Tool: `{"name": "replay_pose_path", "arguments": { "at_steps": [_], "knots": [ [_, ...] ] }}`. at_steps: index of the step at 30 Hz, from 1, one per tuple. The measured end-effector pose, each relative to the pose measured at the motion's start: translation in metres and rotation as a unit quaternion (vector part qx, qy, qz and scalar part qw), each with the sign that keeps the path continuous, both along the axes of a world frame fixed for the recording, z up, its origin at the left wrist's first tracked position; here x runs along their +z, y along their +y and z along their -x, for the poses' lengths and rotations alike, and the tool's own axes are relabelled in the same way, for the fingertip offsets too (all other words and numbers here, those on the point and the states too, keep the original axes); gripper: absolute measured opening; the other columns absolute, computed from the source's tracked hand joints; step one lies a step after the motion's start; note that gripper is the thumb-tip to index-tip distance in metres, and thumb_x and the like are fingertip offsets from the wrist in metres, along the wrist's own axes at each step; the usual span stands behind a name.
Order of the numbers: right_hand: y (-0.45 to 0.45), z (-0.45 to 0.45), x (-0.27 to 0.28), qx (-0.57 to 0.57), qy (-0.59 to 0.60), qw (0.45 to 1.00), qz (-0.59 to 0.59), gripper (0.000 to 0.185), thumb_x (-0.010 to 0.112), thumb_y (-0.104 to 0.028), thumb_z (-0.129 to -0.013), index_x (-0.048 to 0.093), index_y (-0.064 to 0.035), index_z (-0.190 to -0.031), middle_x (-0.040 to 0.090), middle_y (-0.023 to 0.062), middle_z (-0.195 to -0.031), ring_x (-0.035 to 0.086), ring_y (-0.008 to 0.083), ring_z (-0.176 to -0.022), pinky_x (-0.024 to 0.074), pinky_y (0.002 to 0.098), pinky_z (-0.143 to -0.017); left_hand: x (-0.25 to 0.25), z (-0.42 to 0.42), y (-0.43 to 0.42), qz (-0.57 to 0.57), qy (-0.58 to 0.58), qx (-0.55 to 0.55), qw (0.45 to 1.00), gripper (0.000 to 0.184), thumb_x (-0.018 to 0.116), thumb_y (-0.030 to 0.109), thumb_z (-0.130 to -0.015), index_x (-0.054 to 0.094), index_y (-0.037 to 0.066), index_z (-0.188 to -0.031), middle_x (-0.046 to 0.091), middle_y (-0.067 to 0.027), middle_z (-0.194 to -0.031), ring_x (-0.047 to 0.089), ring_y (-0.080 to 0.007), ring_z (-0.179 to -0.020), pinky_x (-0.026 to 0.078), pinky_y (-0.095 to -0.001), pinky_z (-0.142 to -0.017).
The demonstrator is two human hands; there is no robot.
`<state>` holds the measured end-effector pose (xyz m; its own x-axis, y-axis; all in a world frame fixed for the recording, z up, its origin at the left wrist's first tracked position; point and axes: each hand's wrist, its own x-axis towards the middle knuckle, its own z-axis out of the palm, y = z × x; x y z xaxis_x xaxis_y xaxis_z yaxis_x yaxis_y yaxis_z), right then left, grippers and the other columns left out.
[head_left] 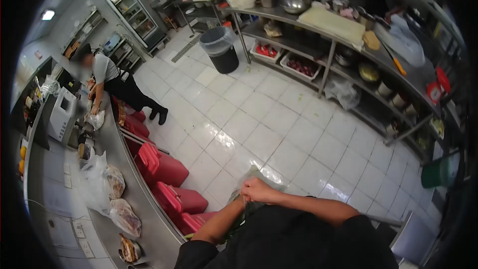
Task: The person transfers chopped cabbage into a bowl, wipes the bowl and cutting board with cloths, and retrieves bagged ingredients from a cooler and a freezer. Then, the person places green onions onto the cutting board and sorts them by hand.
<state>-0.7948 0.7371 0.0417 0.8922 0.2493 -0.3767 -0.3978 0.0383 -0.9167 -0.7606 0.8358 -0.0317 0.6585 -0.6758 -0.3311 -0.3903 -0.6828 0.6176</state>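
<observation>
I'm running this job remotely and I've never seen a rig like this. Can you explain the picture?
There is no machine here: a person works bare-handed. The one view comes from a camera on their head, looking forward and down. The black clothing at the bottom is theirs. Their right hand and left hand meet in front; the right has its grip on what looks like a greenish plastic bag, while the left is too hidden to tell. On the steel counter to the left lie bagged items. Red bins stand beside it, and a co-worker leans over its far end.
</observation>
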Motion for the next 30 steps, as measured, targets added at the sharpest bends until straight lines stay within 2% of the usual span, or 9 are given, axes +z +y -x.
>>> {"name": "replay_pose_path", "arguments": {
  "at_steps": [3, 9, 15, 21, 22, 24, 26, 28, 30],
  "knots": [
    [-0.007, -0.045, 0.007, -0.001, 0.022, 0.999, -0.024, 0.019, 0.058, -0.016, -0.084, 0.064, -0.0012, -0.074, 0.062, 0.0053, -0.061, 0.056, 0.0117, -0.052, 0.0444, 0.0273, -0.049, 0.000, -0.048, -0.007, 0.094, 0.195, 0.035, 0.976, 0.064, 0.048, 0.025, -0.092, 0.029, -0.004, -0.146, 0.038, -0.0220, -0.147, 0.040, -0.0300, -0.133, 0.031, -0.0369, -0.112],
    [-0.020, -0.142, 0.010, 0.035, 0.019, 0.999, -0.009, 0.019, 0.059, -0.017, -0.085, 0.065, -0.0015, -0.077, 0.061, 0.0041, -0.062, 0.054, 0.0100, -0.052, 0.0430, 0.0257, -0.048, -0.007, -0.144, -0.029, 0.259, 0.512, 0.103, 0.812, 0.063, 0.047, 0.025, -0.094, 0.029, -0.004, -0.146, 0.038, -0.0212, -0.147, 0.040, -0.0274, -0.133, 0.031, -0.0355, -0.112],
    [-0.051, -0.241, 0.005, 0.122, 0.034, 0.989, -0.075, 0.018, 0.059, -0.016, -0.082, 0.063, -0.0005, -0.075, 0.061, 0.0052, -0.060, 0.054, 0.0116, -0.047, 0.0427, 0.0271, -0.044, -0.017, -0.217, -0.053, 0.322, 0.605, 0.152, 0.712, 0.061, 0.046, 0.026, -0.096, 0.029, -0.004, -0.146, 0.038, -0.0204, -0.147, 0.040, -0.0249, -0.133, 0.031, -0.0341, -0.112],
    [-0.091, -0.318, -0.007, 0.228, -0.010, 0.972, -0.059, 0.027, 0.066, -0.028, -0.085, 0.066, -0.0010, -0.080, 0.064, 0.0059, -0.064, 0.056, 0.0112, -0.050, 0.0446, 0.0257, -0.044, -0.028, -0.272, -0.055, 0.386, 0.636, 0.173, 0.646, 0.060, 0.044, 0.027, -0.097, 0.028, -0.004, -0.146, 0.037, -0.0196, -0.147, 0.041, -0.0224, -0.133, 0.032, -0.0327, -0.112],
    [-0.106, -0.333, -0.023, 0.226, -0.002, 0.973, -0.038, 0.034, 0.068, -0.035, -0.086, 0.067, -0.0002, -0.084, 0.065, 0.0057, -0.068, 0.061, 0.0113, -0.058, 0.0487, 0.0269, -0.051, -0.033, -0.279, -0.054, 0.395, 0.642, 0.171, 0.634, 0.059, 0.044, 0.027, -0.098, 0.028, -0.004, -0.146, 0.037, -0.0195, -0.147, 0.041, -0.0220, -0.133, 0.032, -0.0325, -0.112],
    [-0.150, -0.357, -0.061, 0.112, -0.047, 0.992, -0.019, 0.032, 0.068, -0.031, -0.086, 0.068, 0.0007, -0.087, 0.067, 0.0061, -0.070, 0.063, 0.0120, -0.066, 0.0510, 0.0293, -0.058, -0.045, -0.299, -0.057, 0.415, 0.652, 0.157, 0.616, 0.059, 0.044, 0.027, -0.098, 0.028, -0.004, -0.146, 0.037, -0.0192, -0.147, 0.041, -0.0212, -0.133, 0.032, -0.0320, -0.112],
    [-0.203, -0.373, -0.097, -0.032, -0.044, 0.984, 0.172, 0.037, 0.069, -0.035, -0.084, 0.069, 0.0000, -0.093, 0.069, 0.0105, -0.078, 0.065, 0.0164, -0.070, 0.0528, 0.0312, -0.066, -0.062, -0.328, -0.059, 0.406, 0.661, 0.144, 0.615, 0.058, 0.043, 0.027, -0.099, 0.028, -0.004, -0.146, 0.037, -0.0190, -0.147, 0.041, -0.0203, -0.133, 0.032, -0.0316, -0.112],
    [-0.248, -0.380, -0.166, -0.114, -0.004, 0.920, 0.374, 0.038, 0.068, -0.033, -0.083, 0.068, -0.0006, -0.103, 0.071, 0.0153, -0.093, 0.068, 0.0227, -0.082, 0.0533, 0.0360, -0.075, -0.089, -0.376, -0.066, 0.354, 0.672, 0.123, 0.638, 0.057, 0.042, 0.029, -0.101, 0.029, -0.003, -0.146, 0.038, -0.0175, -0.147, 0.041, -0.0207, -0.133, 0.032, -0.0319, -0.113],
    [-0.274, -0.372, -0.200, -0.187, 0.215, 0.935, 0.211, 0.049, 0.063, -0.042, -0.089, 0.063, 0.0017, -0.111, 0.069, 0.0160, -0.097, 0.066, 0.0282, -0.089, 0.0521, 0.0406, -0.080, -0.124, -0.422, -0.075, 0.287, 0.694, 0.095, 0.653, 0.057, 0.040, 0.031, -0.102, 0.030, -0.003, -0.146, 0.039, -0.0160, -0.146, 0.041, -0.0211, -0.133, 0.031, -0.0323, -0.114]
  ]
}}
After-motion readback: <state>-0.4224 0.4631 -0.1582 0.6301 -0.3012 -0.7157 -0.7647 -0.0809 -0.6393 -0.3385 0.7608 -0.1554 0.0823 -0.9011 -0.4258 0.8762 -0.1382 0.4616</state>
